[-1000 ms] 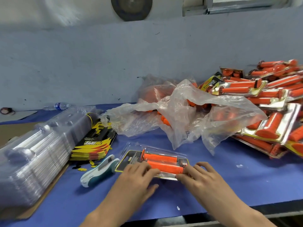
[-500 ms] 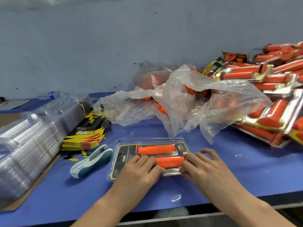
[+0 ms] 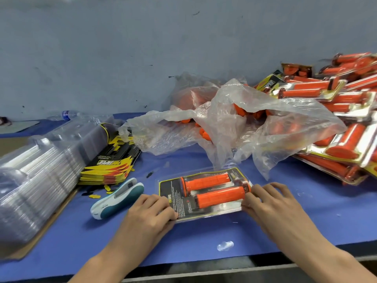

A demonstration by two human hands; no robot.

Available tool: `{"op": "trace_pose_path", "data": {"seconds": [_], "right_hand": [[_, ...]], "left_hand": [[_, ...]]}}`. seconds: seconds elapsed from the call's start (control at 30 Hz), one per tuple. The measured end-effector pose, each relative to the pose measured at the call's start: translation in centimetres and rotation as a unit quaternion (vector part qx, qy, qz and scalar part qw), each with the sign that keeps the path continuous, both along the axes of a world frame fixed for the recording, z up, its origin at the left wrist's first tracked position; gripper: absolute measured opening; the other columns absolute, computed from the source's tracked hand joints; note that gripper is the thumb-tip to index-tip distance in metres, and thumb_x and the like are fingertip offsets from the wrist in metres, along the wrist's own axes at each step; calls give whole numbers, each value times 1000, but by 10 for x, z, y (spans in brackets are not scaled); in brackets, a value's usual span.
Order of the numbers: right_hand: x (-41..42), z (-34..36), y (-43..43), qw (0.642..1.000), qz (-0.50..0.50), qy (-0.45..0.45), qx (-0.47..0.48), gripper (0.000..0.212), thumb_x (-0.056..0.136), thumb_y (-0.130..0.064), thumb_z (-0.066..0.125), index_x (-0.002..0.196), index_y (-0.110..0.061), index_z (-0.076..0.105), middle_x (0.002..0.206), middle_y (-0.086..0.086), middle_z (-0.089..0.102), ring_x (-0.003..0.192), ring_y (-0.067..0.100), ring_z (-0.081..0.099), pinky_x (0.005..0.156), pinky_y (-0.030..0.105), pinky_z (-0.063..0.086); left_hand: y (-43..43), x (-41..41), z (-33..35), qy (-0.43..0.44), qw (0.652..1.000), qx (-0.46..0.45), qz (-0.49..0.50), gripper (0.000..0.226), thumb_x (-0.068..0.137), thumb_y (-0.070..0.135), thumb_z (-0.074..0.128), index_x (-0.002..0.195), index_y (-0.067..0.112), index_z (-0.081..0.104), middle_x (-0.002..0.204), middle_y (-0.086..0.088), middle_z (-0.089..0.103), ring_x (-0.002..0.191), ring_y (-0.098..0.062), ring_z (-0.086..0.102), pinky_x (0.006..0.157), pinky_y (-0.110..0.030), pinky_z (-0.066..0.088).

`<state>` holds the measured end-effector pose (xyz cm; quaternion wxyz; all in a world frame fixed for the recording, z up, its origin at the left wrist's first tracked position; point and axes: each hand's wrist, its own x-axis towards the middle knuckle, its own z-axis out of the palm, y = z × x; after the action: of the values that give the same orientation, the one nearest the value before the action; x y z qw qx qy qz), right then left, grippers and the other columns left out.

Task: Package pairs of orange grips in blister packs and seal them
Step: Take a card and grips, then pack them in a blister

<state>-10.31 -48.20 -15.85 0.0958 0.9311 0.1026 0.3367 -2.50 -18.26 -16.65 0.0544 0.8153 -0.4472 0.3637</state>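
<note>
A clear blister pack (image 3: pixel 204 194) lies flat on the blue table with two orange grips (image 3: pixel 212 188) side by side over a black and yellow card. My left hand (image 3: pixel 151 211) presses the pack's near left corner, fingers curled on its edge. My right hand (image 3: pixel 267 199) pinches the pack's right end beside the lower grip. A crumpled clear plastic bag (image 3: pixel 234 123) behind the pack holds loose orange grips. Finished packs (image 3: pixel 336 123) are piled at the right.
A white and teal stapler (image 3: pixel 118 198) lies just left of the pack. Behind it is a stack of yellow and black cards (image 3: pixel 110 164), and a long stack of empty clear blisters (image 3: pixel 38 170) fills the left. A water bottle (image 3: pixel 69 115) lies by the wall.
My hands have slid apart from the pack's middle to its two ends, left hand to the left corner, right hand to the right end. The view has tilted down slightly.
</note>
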Motion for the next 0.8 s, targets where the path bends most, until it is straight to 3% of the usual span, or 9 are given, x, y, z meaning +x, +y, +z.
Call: {"op": "trace_pose_path", "data": {"seconds": [0.07,0.17,0.3,0.43,0.47,0.57,0.7,0.8], "right_hand": [[0,-5,16,1000,22,8,-2,19,77,-18,77,82,-26,60,80,-5,53,71,24,55,79,38,42],[2,-7,31,997,61,36,-2,30,68,-6,75,84,-26,59,81,-6,52,70,22,54,70,34,46],[1,2,24,996,91,15,2,11,93,-19,56,84,-26,58,81,-6,51,70,21,53,62,32,42],[3,-2,6,996,89,-6,-9,9,93,-17,54,89,-24,58,85,-4,52,73,25,52,66,36,40],[2,-4,-1,997,76,-9,-3,8,90,-16,58,90,-24,58,85,-4,52,74,25,54,68,36,39],[-2,-9,-12,998,61,1,22,34,71,-5,80,92,-26,64,88,-4,55,76,24,56,73,33,38],[-7,-8,-4,993,114,2,26,9,84,-28,74,88,-24,66,90,-4,58,72,21,56,64,31,45],[-7,-2,-1,991,134,-10,19,20,92,-34,53,81,-23,66,88,-5,62,70,19,57,66,29,41]], "left_hand": [[-6,-3,1,0,1000,0,-3,20,92,24,59,73,20,54,76,4,52,69,-20,51,68,-29,37],[-10,-6,5,15,1000,1,-9,22,94,26,57,72,20,57,76,5,53,69,-19,50,66,-29,37],[5,-2,15,81,997,-12,3,30,95,32,51,72,17,63,74,4,55,64,-21,55,63,-31,40],[25,4,21,158,986,-48,17,35,95,37,47,77,14,66,81,3,58,68,-21,58,59,-37,50],[29,5,21,169,984,-55,18,35,95,38,46,78,15,66,83,4,58,69,-19,58,61,-37,50],[38,7,18,187,981,-49,21,36,96,42,45,80,18,66,89,9,59,75,-14,60,66,-33,49],[42,9,12,202,978,-44,25,32,95,44,45,82,22,64,93,14,58,79,-11,60,66,-31,50],[40,11,9,217,975,-36,30,29,94,45,47,85,23,63,95,15,57,81,-10,60,70,-27,49]]}}
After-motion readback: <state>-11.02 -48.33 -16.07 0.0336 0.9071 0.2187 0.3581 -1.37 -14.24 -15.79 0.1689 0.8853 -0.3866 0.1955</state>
